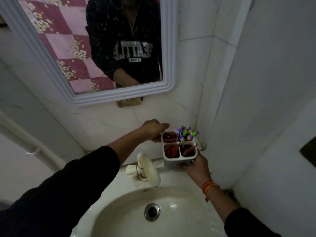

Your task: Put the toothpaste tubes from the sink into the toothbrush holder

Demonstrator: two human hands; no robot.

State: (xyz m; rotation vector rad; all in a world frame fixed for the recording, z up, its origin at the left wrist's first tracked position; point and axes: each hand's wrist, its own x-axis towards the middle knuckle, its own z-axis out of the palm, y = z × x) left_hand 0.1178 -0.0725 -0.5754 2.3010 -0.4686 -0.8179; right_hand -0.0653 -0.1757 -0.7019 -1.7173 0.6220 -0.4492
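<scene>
Both our hands on the holder (pixel 179 152) above the sink (pixel 130 218) rim.

Our left hand (pixel 154 129) reaches across and closes on the holder's far left edge, fingers curled over its rim; our right hand (pixel 195 165) cups the holder's near right corner from below, wrapped around its base. The holder sits by the wall corner, just right of the tap (pixel 148 168). It has four compartments: toothbrushes (pixel 186 133) fill the far right one, and reddish tubes (pixel 171 151) stand in the other three, though the dim light leaves us unsure how many there are. The basin shows only its drain (pixel 152 212). The mirror (pixel 95 48) hangs on the wall above.
</scene>
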